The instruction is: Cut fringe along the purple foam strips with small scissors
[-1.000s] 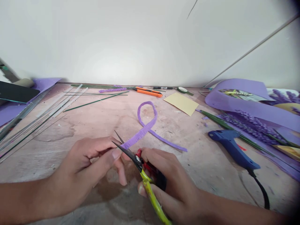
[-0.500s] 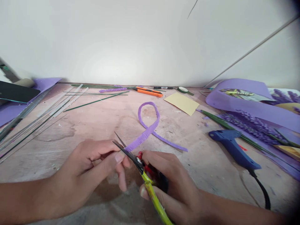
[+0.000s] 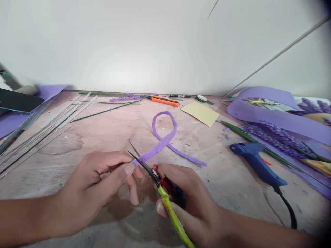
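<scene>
A long purple strip (image 3: 155,150) runs up from my left hand (image 3: 103,182), crosses over itself in a loop and trails off to the right on the table. My left thumb and forefinger pinch its near end. Scissors (image 3: 174,218) with one yellow-green and one red handle are in my right hand (image 3: 192,203). Their dark blades are parted a little and lie across the strip, just beyond my left thumb. Fine cuts seem to line the strip's edge near the blades.
A blue glue gun (image 3: 258,163) with a black cord lies at the right, near purple sheets (image 3: 279,120) and lavender stems (image 3: 279,141). Behind are an orange cutter (image 3: 164,100), a yellow card (image 3: 200,113) and green tape (image 3: 201,99). Wires and clear sticks (image 3: 80,110) lie at the left.
The scissors and my right hand have shifted slightly. The blades now cross the strip a little higher in view, and the strip's held end has slid slightly left with my left thumb.
</scene>
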`<state>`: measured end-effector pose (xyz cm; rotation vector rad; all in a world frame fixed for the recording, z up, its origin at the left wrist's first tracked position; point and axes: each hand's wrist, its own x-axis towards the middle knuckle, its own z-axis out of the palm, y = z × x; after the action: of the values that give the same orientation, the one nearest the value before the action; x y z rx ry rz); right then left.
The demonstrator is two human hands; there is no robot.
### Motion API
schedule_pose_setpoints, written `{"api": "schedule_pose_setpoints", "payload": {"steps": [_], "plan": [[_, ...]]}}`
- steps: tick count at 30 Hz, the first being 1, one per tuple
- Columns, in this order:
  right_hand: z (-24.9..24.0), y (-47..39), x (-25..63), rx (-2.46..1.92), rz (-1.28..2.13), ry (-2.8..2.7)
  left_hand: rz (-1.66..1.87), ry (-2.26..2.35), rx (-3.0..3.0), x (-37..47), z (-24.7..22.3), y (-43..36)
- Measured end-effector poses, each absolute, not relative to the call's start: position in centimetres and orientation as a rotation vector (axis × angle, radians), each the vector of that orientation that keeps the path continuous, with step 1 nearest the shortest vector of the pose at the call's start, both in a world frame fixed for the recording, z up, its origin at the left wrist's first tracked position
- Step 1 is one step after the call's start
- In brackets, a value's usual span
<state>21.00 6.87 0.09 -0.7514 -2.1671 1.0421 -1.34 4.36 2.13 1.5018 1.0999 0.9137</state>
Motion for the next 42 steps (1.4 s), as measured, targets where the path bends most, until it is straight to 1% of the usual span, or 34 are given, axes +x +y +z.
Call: {"api": "schedule_pose_setpoints", "payload": {"steps": [11, 23, 32, 38, 42], "plan": [[-0.1, 6.86, 21.09, -0.655, 0.92, -2.175, 0.984, 1.108, 1.64, -1.39, 2.2, 4.4], [-0.17, 6.79, 21.06, -0.701, 0.869, -2.222, 1.044, 1.058, 1.683, -1.15, 2.34, 4.56], [-0.28, 6.91, 21.24, -0.712, 0.91, -2.24, 1.051, 1.077, 1.686, -1.17, 2.31, 4.74], [0.15, 6.9, 21.01, -0.699, 1.046, -2.2, 0.945, 0.962, 1.632, -1.46, 2.01, 4.65], [-0.01, 6.8, 21.32, -0.659, 1.025, -2.217, 0.937, 0.969, 1.627, -1.56, 1.89, 4.62]]}}
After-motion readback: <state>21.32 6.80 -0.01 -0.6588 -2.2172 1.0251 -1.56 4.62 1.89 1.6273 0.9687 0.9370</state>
